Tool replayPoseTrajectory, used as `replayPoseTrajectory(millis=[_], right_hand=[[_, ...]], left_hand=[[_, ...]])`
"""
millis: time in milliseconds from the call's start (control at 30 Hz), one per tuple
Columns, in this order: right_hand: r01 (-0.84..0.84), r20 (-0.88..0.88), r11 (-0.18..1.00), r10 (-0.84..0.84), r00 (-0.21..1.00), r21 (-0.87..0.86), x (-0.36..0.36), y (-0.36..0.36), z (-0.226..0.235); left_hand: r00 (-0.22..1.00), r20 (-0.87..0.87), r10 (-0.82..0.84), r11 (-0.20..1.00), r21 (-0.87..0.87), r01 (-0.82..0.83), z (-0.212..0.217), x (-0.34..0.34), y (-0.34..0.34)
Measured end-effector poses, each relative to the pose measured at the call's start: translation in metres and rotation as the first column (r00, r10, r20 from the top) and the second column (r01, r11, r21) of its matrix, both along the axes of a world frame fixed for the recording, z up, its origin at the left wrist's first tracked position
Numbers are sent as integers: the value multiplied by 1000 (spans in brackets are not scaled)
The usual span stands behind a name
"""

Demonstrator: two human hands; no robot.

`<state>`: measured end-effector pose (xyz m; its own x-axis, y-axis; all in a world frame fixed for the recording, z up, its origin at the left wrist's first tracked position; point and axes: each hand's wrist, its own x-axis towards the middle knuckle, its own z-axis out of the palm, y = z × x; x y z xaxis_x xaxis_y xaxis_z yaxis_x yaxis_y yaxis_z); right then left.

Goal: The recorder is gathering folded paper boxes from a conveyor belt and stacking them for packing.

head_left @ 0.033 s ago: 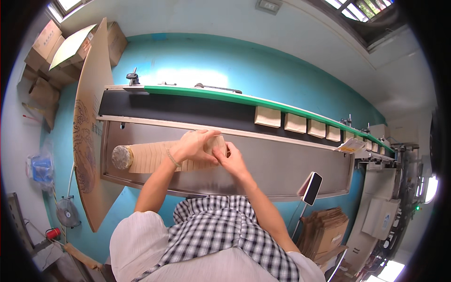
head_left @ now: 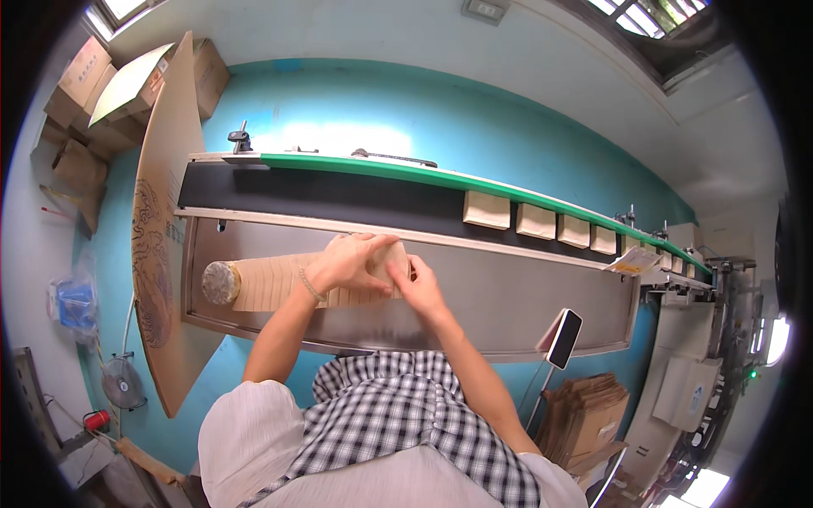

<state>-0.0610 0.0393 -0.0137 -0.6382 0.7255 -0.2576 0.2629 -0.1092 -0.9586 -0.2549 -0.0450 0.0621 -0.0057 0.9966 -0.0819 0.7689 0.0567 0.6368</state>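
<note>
- Held at centre of frame, between left hand and right hand: tan packet, partly covered by fingers.
- Left grip: curled over the packet's upper and left side, thumb below, opened about as wide as the packet.
- Right grip: closed around the packet's right edge, thumb on the near face; exact fingertip contact partly hidden.
- Running left from the hands, partly behind the left forearm: row of tan pieces, packed side by side; round clear-sided object at the left end.
- Underneath: steel tray, raised rim, spanning mid-frame.
- Above the tray in frame: black belt, edged by green rail; pale blocks spaced in line toward the right.
- Lower right: phone on a stand, above stacked flat cardboard.
- Left side: tall cardboard sheet standing at the tray's end; fan at lower left.
- Upper left: cartons. Behind the belt: turquoise wall.
</note>
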Motion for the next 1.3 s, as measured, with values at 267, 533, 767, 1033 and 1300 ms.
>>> replayPoseTrajectory(millis=[267,533,767,1033,1300], right_hand=[[19,55,969,-6,998,-244,15,34,-2],[-37,30,999,38,999,-20,-3,3,-12],[41,20,846,-36,999,-532,-4,-5,24],[280,-128,804,-399,908,-525,-8,58,14],[-160,165,980,139,976,120,-24,-28,17]], left_hand=[[997,64,33,989,-148,-23,12,-3,0],[997,63,35,986,-167,-24,6,-6,-4],[999,31,36,995,-97,-33,5,-18,-16],[999,30,27,995,-95,-24,10,-17,-13],[999,-23,46,996,-80,-48,10,-17,-25]])
